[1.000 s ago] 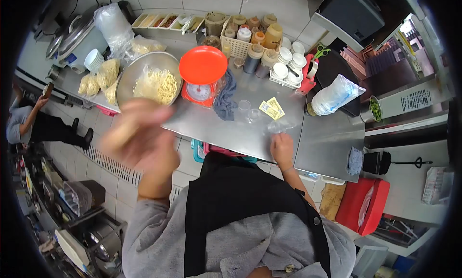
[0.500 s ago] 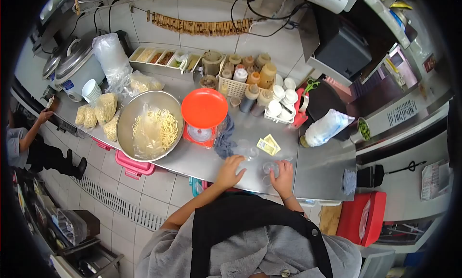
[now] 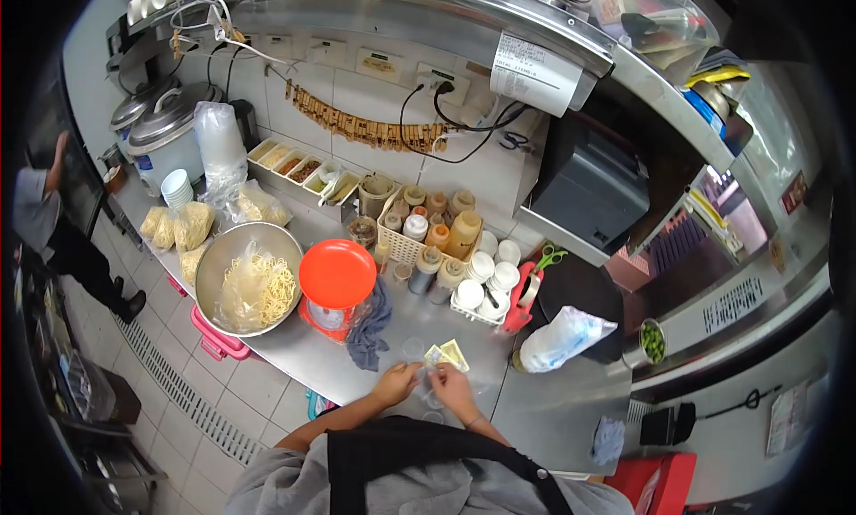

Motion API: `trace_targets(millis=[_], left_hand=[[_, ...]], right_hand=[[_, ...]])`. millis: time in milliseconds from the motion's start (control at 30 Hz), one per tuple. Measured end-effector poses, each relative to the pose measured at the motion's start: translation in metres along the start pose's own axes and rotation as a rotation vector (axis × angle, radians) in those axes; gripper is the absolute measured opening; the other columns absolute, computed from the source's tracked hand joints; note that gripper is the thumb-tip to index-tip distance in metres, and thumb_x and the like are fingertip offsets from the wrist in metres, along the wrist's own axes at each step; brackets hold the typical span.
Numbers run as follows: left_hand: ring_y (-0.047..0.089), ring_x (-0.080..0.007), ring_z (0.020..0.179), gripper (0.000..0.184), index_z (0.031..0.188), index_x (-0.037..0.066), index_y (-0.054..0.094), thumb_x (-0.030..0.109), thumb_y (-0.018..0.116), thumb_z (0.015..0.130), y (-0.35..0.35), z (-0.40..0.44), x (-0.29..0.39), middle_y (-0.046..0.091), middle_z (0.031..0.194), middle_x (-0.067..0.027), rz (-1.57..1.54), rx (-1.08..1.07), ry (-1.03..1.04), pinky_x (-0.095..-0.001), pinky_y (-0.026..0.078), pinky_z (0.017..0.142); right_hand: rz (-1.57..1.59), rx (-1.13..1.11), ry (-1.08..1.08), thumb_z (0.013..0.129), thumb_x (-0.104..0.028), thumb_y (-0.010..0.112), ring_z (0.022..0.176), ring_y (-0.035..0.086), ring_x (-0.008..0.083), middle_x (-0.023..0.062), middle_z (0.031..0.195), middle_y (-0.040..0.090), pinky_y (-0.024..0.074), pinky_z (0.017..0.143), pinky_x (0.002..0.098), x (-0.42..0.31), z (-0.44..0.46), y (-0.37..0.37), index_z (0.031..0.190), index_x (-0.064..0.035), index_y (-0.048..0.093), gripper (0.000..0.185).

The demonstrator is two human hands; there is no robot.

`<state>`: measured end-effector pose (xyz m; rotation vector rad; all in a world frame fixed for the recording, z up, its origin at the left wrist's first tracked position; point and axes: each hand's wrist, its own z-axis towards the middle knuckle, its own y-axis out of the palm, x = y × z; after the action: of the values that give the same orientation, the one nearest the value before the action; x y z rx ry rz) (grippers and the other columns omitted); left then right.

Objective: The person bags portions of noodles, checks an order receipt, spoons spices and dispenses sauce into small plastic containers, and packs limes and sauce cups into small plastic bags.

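Observation:
Close together over the steel counter (image 3: 357, 383), my left hand (image 3: 399, 384) and my right hand (image 3: 453, 391) are closed, fingertips nearly meeting. Between them is a small see-through plastic piece (image 3: 424, 373); its exact shape is hard to make out. Just beyond my right fingers lie yellow-and-white printed packets (image 3: 448, 354). A clear round plastic lid or cup (image 3: 413, 346) rests past my left hand, and another clear round piece (image 3: 432, 417) is nearer my body. A blue-grey cloth (image 3: 366, 333) lies left of my hands.
A red-topped scale (image 3: 337, 274) and a steel bowl (image 3: 205, 288) of noodles stand left. Behind are a basket (image 3: 406, 247) of sauce bottles, white lidded cups (image 3: 481, 267) and a red tape dispenser (image 3: 522, 308). A filled plastic bag (image 3: 562, 341) sits right. Another person (image 3: 53, 212) stands far left.
My hands, apart and open over the clear round pieces before, have come together and closed around a small clear piece. The view has tilted up. The other person's arm is raised higher.

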<state>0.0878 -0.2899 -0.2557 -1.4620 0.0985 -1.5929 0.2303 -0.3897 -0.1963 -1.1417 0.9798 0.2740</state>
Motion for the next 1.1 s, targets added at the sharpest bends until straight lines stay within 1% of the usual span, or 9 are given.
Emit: trace_targets(millis=[200,267,333,433,500,667,800,967,1100], left_hand=[[0.058,-0.0295,0.085,0.055,0.123,0.003,0.046,0.003,0.066,0.072,-0.034,0.001,0.039,0.058,0.087,-0.0121,-0.159,0.075,-0.029,-0.0379,0.048,0.077],[0.058,-0.0301,0.087,0.056,0.122,0.002,0.046,0.002,0.067,0.070,-0.060,0.007,0.056,0.057,0.090,-0.0130,-0.171,0.088,-0.027,-0.0373,0.048,0.078],[0.057,-0.0300,0.085,0.057,0.119,0.001,0.048,0.005,0.073,0.069,-0.087,0.021,0.070,0.056,0.094,-0.0132,0.075,0.251,0.250,-0.0365,0.048,0.074],[0.057,-0.0293,0.088,0.058,0.117,0.000,0.049,0.006,0.076,0.066,-0.120,0.030,0.080,0.054,0.101,-0.0150,0.062,0.360,0.174,-0.0345,0.049,0.075],[0.057,-0.0289,0.090,0.060,0.117,0.000,0.049,0.006,0.078,0.065,-0.137,0.033,0.065,0.055,0.103,-0.0153,-0.047,0.354,0.141,-0.0338,0.049,0.077],[0.056,-0.0314,0.099,0.062,0.118,0.000,0.049,0.005,0.079,0.064,-0.192,0.042,0.020,0.055,0.110,-0.0164,-0.278,0.323,0.105,-0.0363,0.048,0.083],[0.056,-0.0327,0.101,0.061,0.117,0.001,0.050,0.007,0.078,0.063,-0.241,0.057,-0.013,0.057,0.110,-0.0169,-0.157,0.243,0.174,-0.0377,0.046,0.087],[0.056,-0.0281,0.097,0.063,0.115,0.003,0.052,0.013,0.082,0.061,-0.300,0.095,-0.037,0.060,0.107,-0.0137,-0.030,0.355,0.200,-0.0351,0.047,0.082],[0.058,-0.0239,0.101,0.069,0.123,0.003,0.043,0.014,0.081,0.066,-0.330,0.139,-0.080,0.062,0.109,-0.0135,-0.235,0.431,0.089,-0.0332,0.047,0.083]], right_hand=[[-0.042,-0.296,0.025,0.081,-0.016,0.063,0.061,0.063,0.0191,0.0130,0.068,0.063,0.0489,0.057,0.0278,-0.009,0.023,0.000,0.091,0.0005,0.062,0.020],[0.100,-0.276,0.022,0.081,-0.018,0.063,0.057,0.060,0.0198,0.0127,0.064,0.061,0.0464,0.054,0.0299,-0.014,0.024,0.006,0.090,0.0002,0.062,0.020],[0.232,-0.238,0.013,0.081,-0.019,0.063,0.052,0.056,0.0206,0.0123,0.060,0.059,0.0439,0.052,0.0319,-0.027,0.032,0.009,0.089,-0.0001,0.061,0.021],[0.321,-0.163,0.033,0.082,-0.015,0.062,0.051,0.055,0.0135,0.0087,0.059,0.059,0.0428,0.050,0.0284,-0.065,0.041,0.012,0.085,0.0006,0.060,0.016],[0.543,-0.138,0.095,0.082,-0.011,0.060,0.051,0.054,0.0085,0.0058,0.060,0.060,0.0421,0.049,0.0250,-0.084,0.050,0.025,0.081,0.0010,0.060,0.012],[0.550,0.022,0.092,0.083,-0.008,0.058,0.052,0.054,0.0066,0.0040,0.060,0.060,0.0421,0.049,0.0228,-0.143,0.078,0.067,0.081,0.0008,0.061,0.009],[0.546,0.097,0.050,0.083,-0.009,0.058,0.053,0.054,0.0066,0.0021,0.060,0.059,0.0425,0.050,0.0218,-0.178,0.104,0.104,0.080,0.0002,0.061,0.010],[0.640,-0.053,0.130,0.092,-0.020,0.053,0.053,0.053,0.0057,-0.0003,0.063,0.058,0.0429,0.048,0.0215,-0.216,0.166,0.092,0.085,-0.0011,0.061,0.022],[0.492,0.048,0.061,0.092,-0.021,0.054,0.053,0.052,0.0050,-0.0001,0.063,0.058,0.0429,0.048,0.0219,-0.212,0.237,0.080,0.087,-0.0015,0.063,0.022]])
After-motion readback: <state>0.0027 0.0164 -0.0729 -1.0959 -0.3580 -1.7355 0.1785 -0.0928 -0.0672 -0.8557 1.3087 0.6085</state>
